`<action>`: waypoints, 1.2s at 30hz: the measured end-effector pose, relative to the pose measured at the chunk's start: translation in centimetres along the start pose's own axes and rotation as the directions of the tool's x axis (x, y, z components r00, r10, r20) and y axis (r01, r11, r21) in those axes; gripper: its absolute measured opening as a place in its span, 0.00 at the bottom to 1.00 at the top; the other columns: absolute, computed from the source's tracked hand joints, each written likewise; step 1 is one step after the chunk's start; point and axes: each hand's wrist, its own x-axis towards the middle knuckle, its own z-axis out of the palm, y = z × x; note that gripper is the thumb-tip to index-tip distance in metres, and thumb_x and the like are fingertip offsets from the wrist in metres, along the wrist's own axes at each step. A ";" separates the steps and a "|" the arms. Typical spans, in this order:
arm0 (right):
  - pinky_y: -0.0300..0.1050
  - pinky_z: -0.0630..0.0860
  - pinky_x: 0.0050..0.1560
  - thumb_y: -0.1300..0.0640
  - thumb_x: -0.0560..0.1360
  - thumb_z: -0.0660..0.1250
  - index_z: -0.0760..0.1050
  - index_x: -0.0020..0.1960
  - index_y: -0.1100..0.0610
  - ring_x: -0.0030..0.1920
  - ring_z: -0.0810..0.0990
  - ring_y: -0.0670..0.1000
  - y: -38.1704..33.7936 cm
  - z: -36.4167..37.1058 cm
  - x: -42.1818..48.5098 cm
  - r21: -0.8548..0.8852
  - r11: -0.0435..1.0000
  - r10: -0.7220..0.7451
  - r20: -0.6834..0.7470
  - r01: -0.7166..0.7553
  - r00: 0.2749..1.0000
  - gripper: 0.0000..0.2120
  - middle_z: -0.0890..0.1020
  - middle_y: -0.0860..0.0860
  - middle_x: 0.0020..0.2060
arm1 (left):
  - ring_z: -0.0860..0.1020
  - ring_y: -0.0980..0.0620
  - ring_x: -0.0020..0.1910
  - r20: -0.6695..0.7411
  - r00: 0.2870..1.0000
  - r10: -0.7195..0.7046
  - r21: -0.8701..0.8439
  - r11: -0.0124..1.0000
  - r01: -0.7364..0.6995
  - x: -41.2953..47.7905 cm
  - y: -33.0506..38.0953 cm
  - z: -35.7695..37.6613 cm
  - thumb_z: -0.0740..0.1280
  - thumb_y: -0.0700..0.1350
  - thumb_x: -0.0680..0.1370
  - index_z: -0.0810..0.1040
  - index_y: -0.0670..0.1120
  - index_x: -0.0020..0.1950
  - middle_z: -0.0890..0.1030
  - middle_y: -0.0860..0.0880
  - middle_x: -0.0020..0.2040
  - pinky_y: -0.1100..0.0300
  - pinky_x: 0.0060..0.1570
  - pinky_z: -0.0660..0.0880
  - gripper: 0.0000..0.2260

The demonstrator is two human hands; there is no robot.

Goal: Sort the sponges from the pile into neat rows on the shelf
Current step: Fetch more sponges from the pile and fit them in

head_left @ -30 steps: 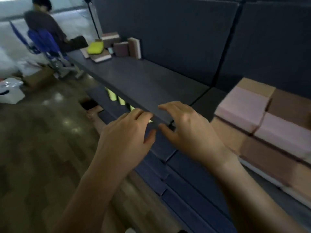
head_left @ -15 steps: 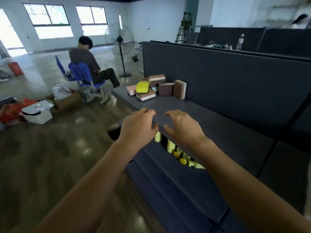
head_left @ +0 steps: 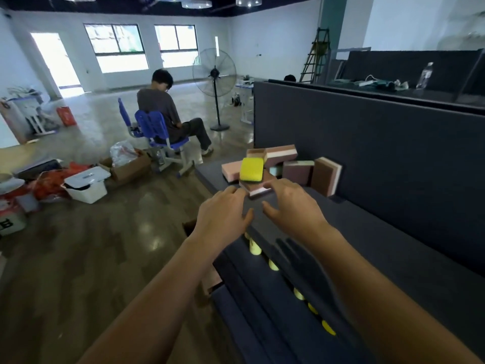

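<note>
A loose pile of sponges lies at the far left end of the dark shelf [head_left: 380,232]. A yellow sponge [head_left: 252,169] sits on top of a brown and pink one [head_left: 258,189]. Behind them lie a pink sponge [head_left: 230,171] and a long brown-pink sponge [head_left: 278,153]. To the right stand a maroon sponge [head_left: 296,172] and an upright brown sponge [head_left: 325,176]. My left hand [head_left: 223,215] and my right hand [head_left: 291,206] hover just short of the pile, fingers spread and relaxed, holding nothing.
Yellow items [head_left: 254,248] line the lower shelf under the top board. A dark back panel [head_left: 393,153] runs behind the shelf. A person sits on a blue chair [head_left: 157,132] beyond the shelf end, next to a standing fan [head_left: 214,74]. Boxes and a white bin [head_left: 86,183] clutter the floor on the left.
The view has swung left from the stacked pink and brown sponges towards the pile. Both hands have travelled along the shelf and now sit right before the pile.
</note>
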 end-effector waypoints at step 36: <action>0.54 0.64 0.67 0.58 0.70 0.72 0.73 0.68 0.53 0.65 0.71 0.57 8.5 6.4 19.1 -0.288 0.937 0.155 -0.169 -0.199 0.973 0.27 0.75 0.54 0.61 | 0.70 0.47 0.62 0.167 0.971 0.172 -0.326 0.939 -0.110 20.9 -9.3 8.1 0.66 0.59 0.71 0.60 0.48 0.73 0.72 0.48 0.63 0.57 0.48 0.64 0.34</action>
